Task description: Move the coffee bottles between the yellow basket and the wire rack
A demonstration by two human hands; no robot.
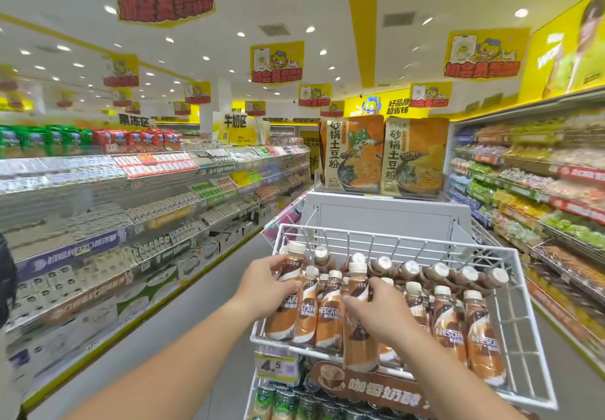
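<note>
1. A white wire rack point(520, 321) is seen at the end of a shop aisle, filled with brown coffee bottles point(448, 324) topped with cream caps.
2. The front rows are stood upright. Behind them a back row point(438, 272) is laid down, with the caps turned toward the camera.
3. The hands are held apart, each clamped on its own bottle.
4. The left hand point(262, 283) is wrapped around the upper part of the left-end bottle point(283, 319), which is stood at the rack's left front corner.
5. The right hand point(376, 305) is closed around the upper half of the middle bottle point(360, 351), which is held nearly upright.
6. The lower end of the middle bottle is seen overlapping the rack's front rim. Whether it is resting in the rack cannot be told.
7. A price tag point(277, 365) marked 4.5 is hung under the rack's left front corner, beside a brown sign point(370, 387).
8. Two noodle packets point(352, 154) are stood on a grey stand point(386, 213) behind the rack, and stocked shelves point(131, 190) are seen along both sides.
</note>
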